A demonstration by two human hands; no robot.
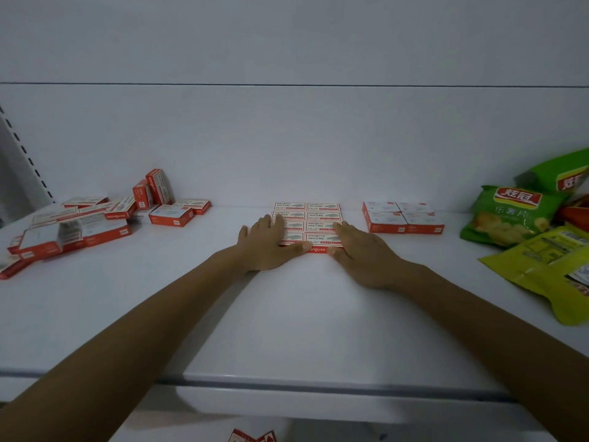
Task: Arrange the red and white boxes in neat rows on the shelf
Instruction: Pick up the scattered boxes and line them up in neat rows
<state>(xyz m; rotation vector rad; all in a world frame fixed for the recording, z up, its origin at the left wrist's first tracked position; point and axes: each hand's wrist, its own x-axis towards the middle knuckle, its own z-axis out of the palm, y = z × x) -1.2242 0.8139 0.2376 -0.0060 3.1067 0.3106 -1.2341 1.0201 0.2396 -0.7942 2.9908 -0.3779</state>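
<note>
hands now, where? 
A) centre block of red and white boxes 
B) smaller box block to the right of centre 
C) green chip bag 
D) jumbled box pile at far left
A: the left hand and right hand both lie with straight fingers against the centre block of red and white boxes. Neither touches the jumbled box pile, the smaller box block or the green chip bag.

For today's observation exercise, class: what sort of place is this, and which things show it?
Probably a shop, at a display shelf. The white shelf has a slotted upright at its left, many identical red and white boxes lie on it, and snack bags lie at the right.
</note>
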